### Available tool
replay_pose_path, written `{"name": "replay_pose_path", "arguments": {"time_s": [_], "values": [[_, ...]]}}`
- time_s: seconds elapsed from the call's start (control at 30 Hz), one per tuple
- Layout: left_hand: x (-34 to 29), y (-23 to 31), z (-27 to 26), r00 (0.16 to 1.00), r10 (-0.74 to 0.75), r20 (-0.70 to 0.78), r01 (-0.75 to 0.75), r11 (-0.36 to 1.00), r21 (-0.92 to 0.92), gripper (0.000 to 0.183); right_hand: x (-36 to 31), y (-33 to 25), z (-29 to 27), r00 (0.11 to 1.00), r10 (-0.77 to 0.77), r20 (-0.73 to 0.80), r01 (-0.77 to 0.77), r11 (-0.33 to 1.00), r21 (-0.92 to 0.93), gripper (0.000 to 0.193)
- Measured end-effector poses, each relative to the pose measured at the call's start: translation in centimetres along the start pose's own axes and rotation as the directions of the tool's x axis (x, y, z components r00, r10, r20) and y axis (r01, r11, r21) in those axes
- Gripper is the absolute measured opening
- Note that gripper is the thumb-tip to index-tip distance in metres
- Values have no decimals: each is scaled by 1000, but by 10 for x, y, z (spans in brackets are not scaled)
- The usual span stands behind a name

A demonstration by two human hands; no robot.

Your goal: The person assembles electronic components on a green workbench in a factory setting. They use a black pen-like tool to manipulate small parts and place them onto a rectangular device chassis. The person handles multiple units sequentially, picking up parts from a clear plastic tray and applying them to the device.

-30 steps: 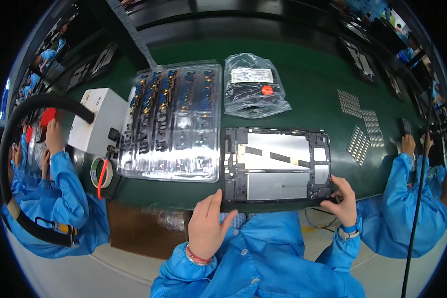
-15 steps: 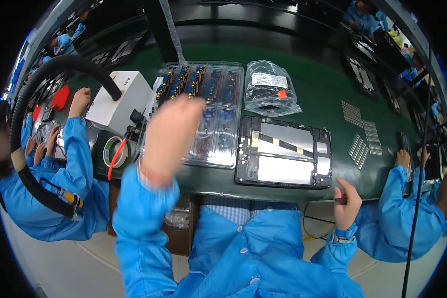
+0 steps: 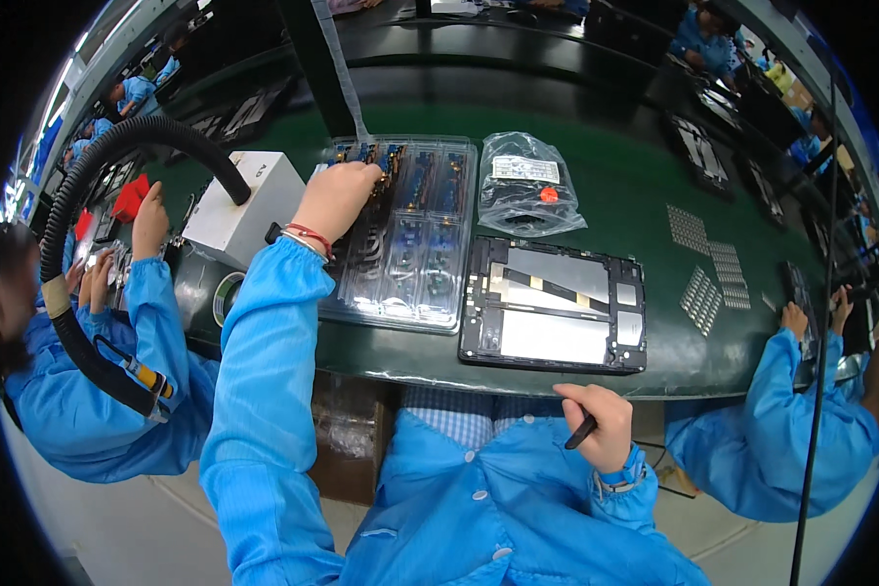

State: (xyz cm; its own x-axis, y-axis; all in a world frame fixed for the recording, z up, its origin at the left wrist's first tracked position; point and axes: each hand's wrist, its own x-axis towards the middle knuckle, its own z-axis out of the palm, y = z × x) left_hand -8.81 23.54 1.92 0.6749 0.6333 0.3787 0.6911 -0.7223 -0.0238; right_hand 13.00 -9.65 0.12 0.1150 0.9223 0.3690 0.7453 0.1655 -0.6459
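Note:
My left hand [image 3: 338, 202] reaches over a clear plastic tray [image 3: 430, 314] with several compartments. Its fingers are bent together at the tray's upper rows, where small blue and copper-coloured electronic parts [image 3: 422, 176] lie; what the fingertips pinch is hidden. Just off the table's front edge, my right hand [image 3: 604, 422] is closed round a slim black tool [image 3: 581, 432], its index finger pointing left. Between the hands, beyond the right one, an opened tablet [image 3: 557, 335] lies flat, showing silver plates in a black frame and a dark diagonal strip. Neither hand touches it.
A clear bag [image 3: 527, 200] of dark items lies behind the tablet. Sheets of small silver pieces [image 3: 700, 300] are to the right. A white box [image 3: 247, 210] with a black hose [image 3: 127, 132] and a tape roll [image 3: 227, 295] stand left. Co-workers sit on both sides.
My left hand has moved forward from above the tray's near part to its upper rows. My right hand has shifted left and nearer to me, with the black tool still in it.

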Motion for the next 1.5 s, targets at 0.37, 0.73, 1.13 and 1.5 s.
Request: {"name": "replay_pose_path", "arguments": {"time_s": [0.37, 0.73, 1.13, 1.5], "values": [[-107, 131, -80, 872, 53, -487, -227, 925, -305, 19, 7, -4, 19, 949, 57, 311, -254, 724, 641, 24], [-134, 225, -22, 845, 225, -486, -498, 664, -558, 21, 8, 1, 12, 845, 404, 350, -491, 324, 809, 17], [-109, 226, -34, 954, -21, -300, -177, 769, -614, 20, 5, -8, 15, 975, 223, -28, -199, 916, 349, 22], [-113, 213, -35, 927, -63, -371, -134, 865, -483, 20, 13, -12, 21, 998, -51, -34, 56, 984, 168, 21]]}}
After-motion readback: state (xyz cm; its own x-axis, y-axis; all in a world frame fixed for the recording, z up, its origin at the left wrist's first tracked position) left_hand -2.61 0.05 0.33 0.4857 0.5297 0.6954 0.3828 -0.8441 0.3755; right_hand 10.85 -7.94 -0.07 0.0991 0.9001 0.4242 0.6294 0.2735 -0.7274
